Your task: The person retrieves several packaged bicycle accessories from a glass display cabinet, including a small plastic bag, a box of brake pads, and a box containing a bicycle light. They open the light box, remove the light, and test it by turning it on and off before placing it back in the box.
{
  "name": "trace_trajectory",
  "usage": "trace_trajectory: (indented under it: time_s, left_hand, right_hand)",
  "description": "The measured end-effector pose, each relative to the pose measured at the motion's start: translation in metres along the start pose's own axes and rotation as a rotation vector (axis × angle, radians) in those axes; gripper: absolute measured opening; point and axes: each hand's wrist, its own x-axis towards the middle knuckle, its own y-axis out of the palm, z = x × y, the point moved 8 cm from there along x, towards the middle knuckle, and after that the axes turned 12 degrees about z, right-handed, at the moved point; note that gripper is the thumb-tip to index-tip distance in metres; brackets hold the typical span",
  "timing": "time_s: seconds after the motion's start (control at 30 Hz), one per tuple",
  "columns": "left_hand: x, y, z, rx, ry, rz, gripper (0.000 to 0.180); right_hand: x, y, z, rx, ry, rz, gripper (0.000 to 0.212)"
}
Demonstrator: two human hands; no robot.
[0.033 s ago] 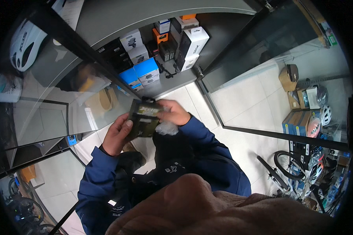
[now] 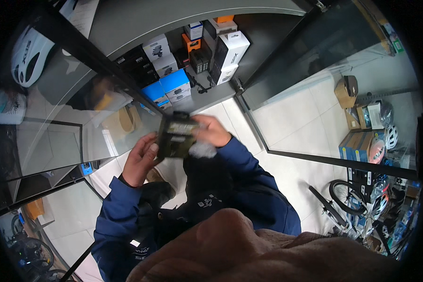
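A flat dark green package (image 2: 175, 139) with pale printing and a black top edge is held up in front of me, slightly blurred. My left hand (image 2: 142, 157) grips its left edge, thumb across the front. My right hand (image 2: 213, 131) is at the package's right edge, smeared by motion, with its fingers bent. Below those fingers hangs a crumpled piece of clear plastic (image 2: 202, 150), which appears to be in that hand. Whether the right fingers also touch the package cannot be made out.
Beyond my hands, an open cabinet shelf (image 2: 211, 95) holds blue-topped boxes (image 2: 176, 82), a tall white box (image 2: 234, 49) and black boxes. Glass doors with dark frames (image 2: 315, 161) stand on both sides. A bicycle wheel (image 2: 347, 197) and cardboard boxes (image 2: 355, 145) are at the right.
The package has shifted slightly up and to the right. My right hand and the clear plastic have moved a little to the right; my left hand stays nearly in place.
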Motion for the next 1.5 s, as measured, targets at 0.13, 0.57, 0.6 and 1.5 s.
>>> trace_trajectory:
  time_s: [0.13, 0.57, 0.6, 1.5]
  left_hand:
    - [-0.007, -0.008, -0.003, 0.007, 0.064, -0.050, 0.053]
    - [-0.034, 0.004, -0.001, 0.050, -0.012, 0.049, 0.044]
    - [-0.036, 0.004, 0.000, 0.051, -0.033, 0.048, 0.045]
    - [-0.044, -0.009, -0.001, 0.017, -0.032, 0.110, 0.044]
  right_hand:
    - [-0.010, -0.114, -0.007, -0.187, -0.038, -0.578, 0.050]
    - [0.127, -0.199, -0.073, -1.014, -0.109, -0.972, 0.046]
    - [0.125, -0.197, -0.076, -1.028, -0.168, -0.979, 0.046]
    - [0.151, -0.227, -0.069, -1.146, -0.038, -0.863, 0.045]
